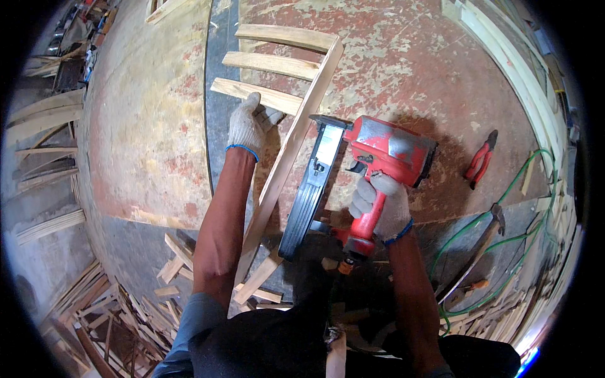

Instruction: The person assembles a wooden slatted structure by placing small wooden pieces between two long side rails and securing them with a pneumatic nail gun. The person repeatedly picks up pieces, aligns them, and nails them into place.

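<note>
The gloved right hand [386,205] grips the handle of a red nail gun [372,164], whose nose touches the long wooden rail [287,157] on the worn workbench [403,63]. The gloved left hand [247,126], fingers curled, presses the nearest cross slat [265,96] just left of the rail. Red pliers [481,159] lie well apart to the right.

White knit gloves with blue cuffs, grey-blue short sleeves, dark trousers.

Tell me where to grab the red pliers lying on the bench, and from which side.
Take the red pliers by the paired handles, their lower end, coming from above: they lie flat on the worn bench top, right of the nail gun held in the right hand, with bare surface around them.
</note>
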A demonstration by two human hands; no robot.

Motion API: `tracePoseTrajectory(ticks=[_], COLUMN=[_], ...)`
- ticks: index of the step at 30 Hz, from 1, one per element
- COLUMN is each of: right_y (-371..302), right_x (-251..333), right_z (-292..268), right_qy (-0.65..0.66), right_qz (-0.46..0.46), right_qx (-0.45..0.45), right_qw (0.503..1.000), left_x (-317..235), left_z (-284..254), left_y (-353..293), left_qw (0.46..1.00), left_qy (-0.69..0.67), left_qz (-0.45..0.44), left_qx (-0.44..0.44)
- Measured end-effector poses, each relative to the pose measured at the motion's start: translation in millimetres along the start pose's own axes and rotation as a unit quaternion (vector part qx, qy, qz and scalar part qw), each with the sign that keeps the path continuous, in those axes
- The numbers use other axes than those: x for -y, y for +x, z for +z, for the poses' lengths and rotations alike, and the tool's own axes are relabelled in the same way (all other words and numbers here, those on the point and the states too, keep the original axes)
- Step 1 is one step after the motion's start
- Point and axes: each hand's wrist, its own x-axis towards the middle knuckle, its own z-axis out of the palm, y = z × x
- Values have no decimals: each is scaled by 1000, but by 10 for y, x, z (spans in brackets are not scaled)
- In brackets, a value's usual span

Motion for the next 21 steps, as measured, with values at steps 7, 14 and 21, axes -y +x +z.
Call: tracePoseTrajectory(ticks=[7,14,21], right_y=[55,74,114], right_x=[-18,-7,9], right_z=[57,81,119], right_qy=[-23,-29,-34], right_qz=[5,-16,-18], right_qx=[-33,-35,-42], right_qw=[999,999,998], left_x=[17,1,-1], left_z=[-50,-7,-36], left_y=[13,-1,23], left_qw=[1000,1000,1000], left_qy=[4,11,-4], left_qz=[4,-3,-12], left_qx=[9,10,-4])
